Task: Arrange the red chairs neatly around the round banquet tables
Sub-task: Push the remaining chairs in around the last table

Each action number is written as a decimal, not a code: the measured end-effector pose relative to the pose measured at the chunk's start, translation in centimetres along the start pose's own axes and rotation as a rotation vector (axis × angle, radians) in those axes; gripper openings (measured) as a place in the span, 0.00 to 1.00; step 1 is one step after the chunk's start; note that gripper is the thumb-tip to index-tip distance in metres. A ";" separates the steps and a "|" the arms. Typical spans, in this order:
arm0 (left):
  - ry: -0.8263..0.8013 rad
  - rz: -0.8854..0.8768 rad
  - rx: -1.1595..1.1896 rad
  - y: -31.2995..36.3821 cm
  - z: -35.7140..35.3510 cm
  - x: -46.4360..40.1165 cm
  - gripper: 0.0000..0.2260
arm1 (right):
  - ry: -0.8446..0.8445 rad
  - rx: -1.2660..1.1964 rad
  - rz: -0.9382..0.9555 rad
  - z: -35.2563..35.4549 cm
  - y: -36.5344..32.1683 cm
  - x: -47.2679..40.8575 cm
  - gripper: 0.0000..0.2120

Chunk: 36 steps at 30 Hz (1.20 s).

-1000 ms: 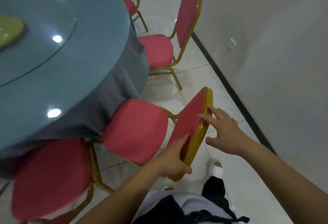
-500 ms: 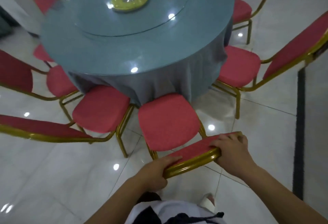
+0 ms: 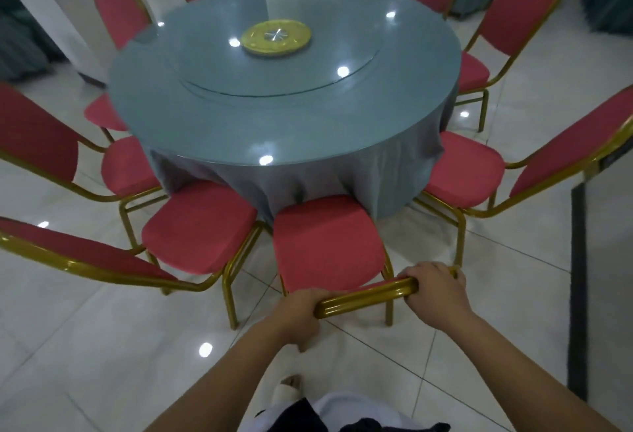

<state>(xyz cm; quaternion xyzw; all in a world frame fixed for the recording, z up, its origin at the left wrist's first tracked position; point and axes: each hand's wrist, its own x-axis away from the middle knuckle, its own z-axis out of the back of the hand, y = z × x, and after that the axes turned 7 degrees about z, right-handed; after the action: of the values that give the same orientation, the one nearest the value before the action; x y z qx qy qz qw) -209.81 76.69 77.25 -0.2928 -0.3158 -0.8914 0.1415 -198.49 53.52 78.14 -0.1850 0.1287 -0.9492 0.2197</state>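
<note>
The round counter (image 3: pixel 284 89), draped in grey-blue cloth under a glass top, fills the view ahead of both hands, beyond the fingers and past the seat of the held chair. A glass turntable sits on it, with a yellow-green disc (image 3: pixel 276 36) at its middle, far forward of the fingers. Red chairs with gold frames ring the counter: one left neighbour chair (image 3: pixel 198 226) has its seat just forward and left of the left hand, and a right neighbour chair (image 3: pixel 462 171) stands forward and right of the right hand. The nearest red chair (image 3: pixel 325 243) has its seat directly ahead of the fingers, front edge touching the hanging cloth, its gold top rail running between the two hands. The left hand (image 3: pixel 298 315) grips the left end of that rail, fingers curled round it. The right hand (image 3: pixel 435 291) grips the right end, fingers (image 3: pixel 416 274) wrapped over the top. White floor tiles lie beneath.
</note>
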 end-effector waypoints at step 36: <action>0.110 -0.094 0.016 -1.1 3.8 -5.7 0.23 | 0.103 0.076 -0.230 -0.3 -2.5 -6.5 0.07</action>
<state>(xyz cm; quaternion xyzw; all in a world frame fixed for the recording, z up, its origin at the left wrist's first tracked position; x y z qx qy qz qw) -204.18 80.33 75.66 -0.2268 -0.3283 -0.9092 0.1190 -194.07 58.75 76.79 -0.1410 0.0819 -0.9805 0.1095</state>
